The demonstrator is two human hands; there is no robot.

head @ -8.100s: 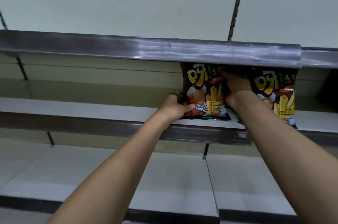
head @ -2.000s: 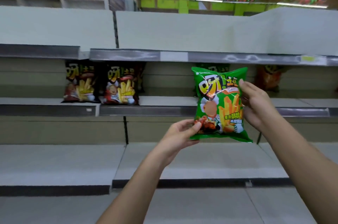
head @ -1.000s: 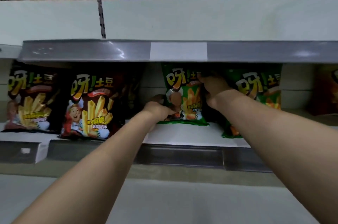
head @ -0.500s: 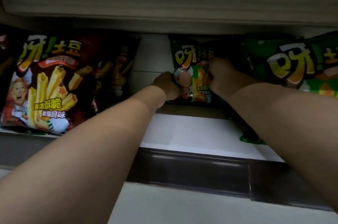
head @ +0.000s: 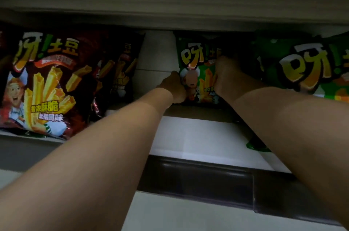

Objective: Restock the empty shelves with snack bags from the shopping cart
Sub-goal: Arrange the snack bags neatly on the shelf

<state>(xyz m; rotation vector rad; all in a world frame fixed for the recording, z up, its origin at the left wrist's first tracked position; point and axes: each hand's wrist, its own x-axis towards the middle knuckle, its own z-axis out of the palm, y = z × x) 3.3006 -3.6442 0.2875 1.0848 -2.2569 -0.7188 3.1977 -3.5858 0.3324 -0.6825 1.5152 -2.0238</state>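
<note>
Both hands [head: 174,87] grip green snack bag [head: 196,64] upright.

A green bag [head: 197,68] is standing upright at the back of the shelf [head: 198,140], printed with yellow characters and fries. A second green bag [head: 302,64] is standing nearer the front edge toward the shelf's right end. A dark red bag [head: 43,83] is leaning upright at the front edge on the left, with another red bag [head: 122,68] sitting behind it.
</note>
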